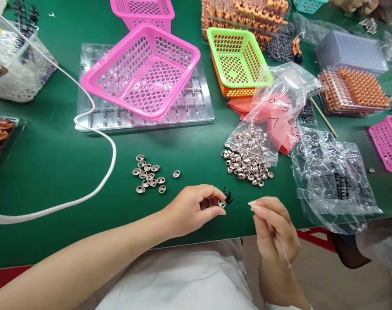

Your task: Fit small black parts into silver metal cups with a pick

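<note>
One small silver-coloured ring-like piece [222,203] sits between the thumb and forefinger of the left hand [191,211], over the near part of the green table [54,172]. Those two fingers are narrow, closed on its sides, and its open face shows. The right hand [276,228] is well apart from it to the right, its fingertips drawn close together; a thin pale strand [283,250] is held within its curled fingers and sticks out below them. What its very tips hold, I can't tell from here.

Just beside the held piece lie some tiny black bits [228,197]. A loose group of similar silver-coloured pieces [149,176] lies to the left, with one set apart. Up to the right, a bigger heap of them [247,165] spills at the mouth of a clear plastic bag [281,92]. Further right is a crumpled clear bag [336,185].

Beyond, a pink basket [140,101] rests tilted on a clear tray [200,110], and a green basket [237,84] sits in an orange one [229,91]. A white cord [113,150] curves over the table's left side.
</note>
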Demonstrator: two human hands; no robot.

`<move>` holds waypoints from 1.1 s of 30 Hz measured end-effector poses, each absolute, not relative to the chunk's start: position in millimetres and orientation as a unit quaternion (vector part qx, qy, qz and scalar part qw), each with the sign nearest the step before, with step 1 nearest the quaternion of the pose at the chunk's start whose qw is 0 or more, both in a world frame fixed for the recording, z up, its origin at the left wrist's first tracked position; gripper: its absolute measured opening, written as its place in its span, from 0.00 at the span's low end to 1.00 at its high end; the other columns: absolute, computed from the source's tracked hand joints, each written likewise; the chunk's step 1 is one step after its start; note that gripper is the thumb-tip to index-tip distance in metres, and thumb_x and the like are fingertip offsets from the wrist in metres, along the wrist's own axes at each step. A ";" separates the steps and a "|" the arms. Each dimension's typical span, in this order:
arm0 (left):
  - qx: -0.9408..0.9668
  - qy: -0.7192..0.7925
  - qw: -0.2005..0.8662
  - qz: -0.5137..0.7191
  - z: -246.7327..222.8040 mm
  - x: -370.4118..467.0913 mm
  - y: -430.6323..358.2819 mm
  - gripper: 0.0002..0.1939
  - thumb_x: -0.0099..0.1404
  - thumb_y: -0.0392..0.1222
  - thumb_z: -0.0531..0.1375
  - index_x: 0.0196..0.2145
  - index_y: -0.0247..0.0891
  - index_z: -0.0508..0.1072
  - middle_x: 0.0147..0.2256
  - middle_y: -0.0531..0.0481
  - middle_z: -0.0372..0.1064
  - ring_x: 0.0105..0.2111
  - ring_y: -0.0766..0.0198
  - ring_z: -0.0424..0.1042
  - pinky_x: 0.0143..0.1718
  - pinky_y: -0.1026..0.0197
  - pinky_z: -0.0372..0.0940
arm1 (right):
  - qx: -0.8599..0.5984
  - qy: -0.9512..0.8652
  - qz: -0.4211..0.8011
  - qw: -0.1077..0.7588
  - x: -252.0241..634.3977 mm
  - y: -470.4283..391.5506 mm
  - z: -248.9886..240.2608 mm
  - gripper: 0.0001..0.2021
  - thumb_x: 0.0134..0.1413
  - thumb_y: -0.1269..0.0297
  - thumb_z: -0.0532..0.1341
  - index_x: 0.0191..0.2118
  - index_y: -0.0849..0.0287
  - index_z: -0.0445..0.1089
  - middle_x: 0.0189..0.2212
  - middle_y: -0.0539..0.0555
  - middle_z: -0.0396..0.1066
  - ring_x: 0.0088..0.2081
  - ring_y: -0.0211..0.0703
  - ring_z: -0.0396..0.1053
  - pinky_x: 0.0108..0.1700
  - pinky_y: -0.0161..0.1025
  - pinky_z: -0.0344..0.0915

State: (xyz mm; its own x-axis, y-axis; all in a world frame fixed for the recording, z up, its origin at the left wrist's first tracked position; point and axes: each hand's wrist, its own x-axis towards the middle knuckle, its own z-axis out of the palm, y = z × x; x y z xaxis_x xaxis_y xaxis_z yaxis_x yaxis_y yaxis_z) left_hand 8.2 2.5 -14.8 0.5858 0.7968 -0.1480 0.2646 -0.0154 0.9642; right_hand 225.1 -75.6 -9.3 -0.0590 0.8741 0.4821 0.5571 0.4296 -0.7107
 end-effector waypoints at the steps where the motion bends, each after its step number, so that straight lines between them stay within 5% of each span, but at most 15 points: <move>1: 0.675 0.393 0.581 0.231 -14.8 8.5 2.1 0.07 0.62 0.39 0.67 0.39 0.36 0.77 0.29 0.53 0.74 0.25 0.69 0.69 0.28 0.68 0.66 | -0.501 -0.717 0.163 0.456 225.7 -74.9 -10.9 0.20 0.58 0.81 0.61 0.53 0.54 0.70 0.43 0.57 0.74 0.42 0.47 0.73 0.39 0.48 0.73; 22: 0.687 0.337 0.594 0.249 -15.7 7.6 2.6 0.03 0.63 0.38 0.67 0.35 0.36 0.79 0.30 0.50 0.77 0.26 0.68 0.72 0.28 0.68 0.67 | -0.343 -0.871 0.092 0.339 227.4 -55.2 -14.6 0.16 0.57 0.75 0.66 0.51 0.56 0.73 0.45 0.54 0.81 0.42 0.44 0.73 0.38 0.41 0.77; 33: 0.669 0.281 0.651 0.223 -8.9 3.9 6.9 0.10 0.64 0.38 0.67 0.43 0.35 0.80 0.33 0.48 0.75 0.31 0.66 0.72 0.31 0.66 0.66 | -0.364 -0.833 0.126 0.397 228.8 -57.2 -13.6 0.18 0.55 0.79 0.65 0.51 0.59 0.72 0.40 0.55 0.81 0.42 0.45 0.74 0.37 0.42 0.78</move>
State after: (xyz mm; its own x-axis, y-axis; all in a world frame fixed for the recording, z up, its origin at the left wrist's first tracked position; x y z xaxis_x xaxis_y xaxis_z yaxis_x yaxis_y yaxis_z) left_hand 3.9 6.9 -8.9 0.7423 0.6665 -0.0684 0.0862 0.0062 0.9963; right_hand 228.8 -57.2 -13.6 -0.4198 0.7070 0.5691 0.5065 0.7028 -0.4995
